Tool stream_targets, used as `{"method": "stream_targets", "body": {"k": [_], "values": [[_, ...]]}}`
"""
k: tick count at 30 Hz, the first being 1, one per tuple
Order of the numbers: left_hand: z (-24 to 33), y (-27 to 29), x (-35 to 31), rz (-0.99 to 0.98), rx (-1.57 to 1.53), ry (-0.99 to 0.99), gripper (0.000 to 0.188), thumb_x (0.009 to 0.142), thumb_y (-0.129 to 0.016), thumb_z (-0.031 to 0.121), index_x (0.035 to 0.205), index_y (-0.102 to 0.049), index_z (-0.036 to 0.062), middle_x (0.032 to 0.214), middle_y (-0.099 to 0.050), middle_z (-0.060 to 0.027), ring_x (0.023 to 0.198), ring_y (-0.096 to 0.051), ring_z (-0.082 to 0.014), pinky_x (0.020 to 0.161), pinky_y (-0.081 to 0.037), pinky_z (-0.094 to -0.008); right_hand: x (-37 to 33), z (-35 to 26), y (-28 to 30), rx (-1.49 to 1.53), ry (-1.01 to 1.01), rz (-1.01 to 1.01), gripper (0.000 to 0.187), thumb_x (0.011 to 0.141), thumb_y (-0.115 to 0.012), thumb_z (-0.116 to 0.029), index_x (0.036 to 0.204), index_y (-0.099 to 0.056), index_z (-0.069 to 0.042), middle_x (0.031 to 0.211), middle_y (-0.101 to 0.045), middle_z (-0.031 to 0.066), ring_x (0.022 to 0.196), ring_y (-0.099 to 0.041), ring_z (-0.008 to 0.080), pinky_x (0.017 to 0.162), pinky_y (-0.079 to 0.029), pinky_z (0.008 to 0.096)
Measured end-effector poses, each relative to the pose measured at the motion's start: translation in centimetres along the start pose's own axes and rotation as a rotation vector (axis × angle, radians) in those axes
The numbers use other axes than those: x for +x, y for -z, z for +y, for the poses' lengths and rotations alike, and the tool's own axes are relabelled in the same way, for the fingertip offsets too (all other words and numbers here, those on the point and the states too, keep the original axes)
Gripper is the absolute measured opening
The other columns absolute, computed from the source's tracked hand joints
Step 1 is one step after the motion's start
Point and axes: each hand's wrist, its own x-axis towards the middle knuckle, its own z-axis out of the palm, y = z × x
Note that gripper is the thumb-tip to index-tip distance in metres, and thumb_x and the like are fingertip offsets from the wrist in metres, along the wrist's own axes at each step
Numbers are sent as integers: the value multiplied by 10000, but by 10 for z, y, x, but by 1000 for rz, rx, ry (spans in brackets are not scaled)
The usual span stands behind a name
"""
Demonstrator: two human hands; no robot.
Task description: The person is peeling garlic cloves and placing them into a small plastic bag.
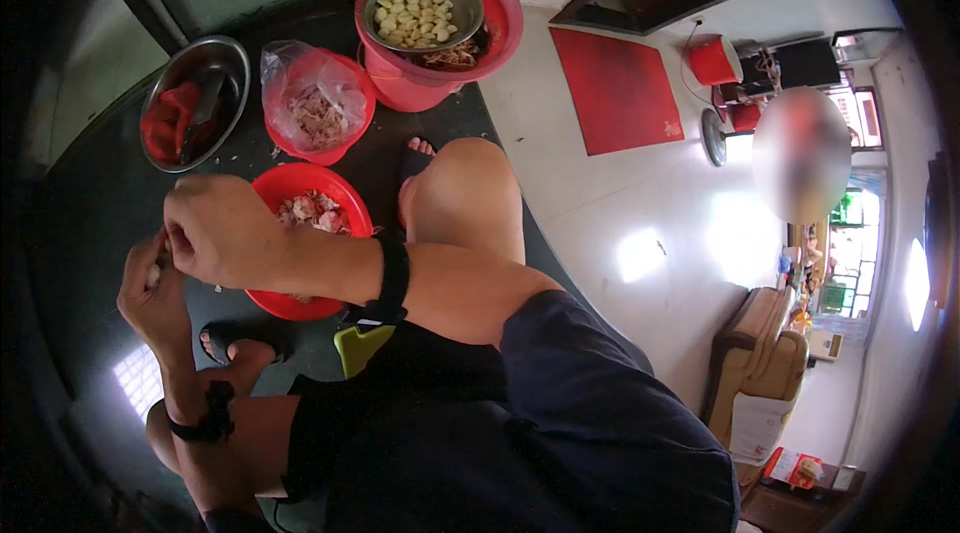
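My left hand is closed, with a pale garlic clove showing between its fingers. My right hand is curled over against the left fingertips, its thumb and forefinger pinched together; whatever sits in that pinch is hidden. Both hands are up beside a red plastic bowl of garlic pieces and loose skins. My right forearm crosses over this bowl and covers its middle. Farther off, peeled garlic cloves fill a steel bowl, set on top of a pink bucket.
A clear plastic bag of skins lies in another red basin. Left of it stands a steel basin with a red cloth-like item and a dark object. My knees and sandaled feet flank the near bowl. A red mat lies right.
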Motion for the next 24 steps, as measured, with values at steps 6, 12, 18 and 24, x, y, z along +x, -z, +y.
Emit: {"method": "stream_targets", "body": {"k": [6, 12, 18, 24], "values": [[65, -4, 14, -63, -544, 482, 265, 914, -700, 44, 1171, -743, -1, 984, -714, -17, 842, -615, -77, 726, -497, -211, 2, 0, 32, 246, -301, -82, 130, 859, -671, -118, 903, -677, 4, 827, -682, 154, 793, -689, 254, 714, -530, 382], [75, -1, 36, -43, -681, 261, 295, 875, -758, -14, 1167, -755, 26, 984, -710, -58, 878, -629, -97, 773, -499, -242, 21, -5, 45, 258, -271, -17, 111, 912, -649, -56, 976, -691, 25, 863, -703, 140, 779, -687, 195, 707, -528, 318], [67, 2, 22, 46, -448, 76, 346, 812, -760, -45, 1138, -774, 70, 958, -730, -104, 869, -686, -159, 742, -532, -262, 15, -20, 40, 118, 60, -20, 85, 873, -680, 22, 957, -688, 12, 889, -693, 129, 768, -678, 236, 696, -534, 320], [63, -10, 21, 112, -307, -104, 344, 749, -764, -10, 1083, -784, 68, 932, -730, -142, 832, -723, -288, 724, -586, -361, 15, -21, 37, 65, 76, -48, 113, 838, -709, 59, 941, -687, 19, 876, -688, 125, 750, -677, 237, 688, -545, 318]]}}
